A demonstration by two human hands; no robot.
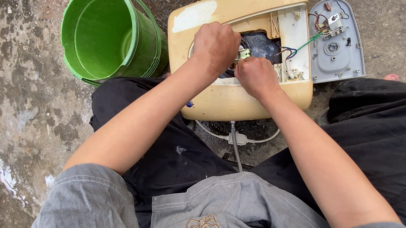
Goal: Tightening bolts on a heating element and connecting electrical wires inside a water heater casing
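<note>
While both fists close inside the yellowed casing (243, 101), left hand (214, 45) and right hand (256, 75) hide what they grip.

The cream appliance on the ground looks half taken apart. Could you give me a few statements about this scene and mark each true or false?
1. Both hands, left hand and right hand, are at the opening of the cream appliance casing. True.
2. The green bucket is full of water. False: it looks empty.
3. A grey panel with wires lies right of the casing. True.
4. The casing rests on a table. False: it sits on wet concrete ground.
</note>
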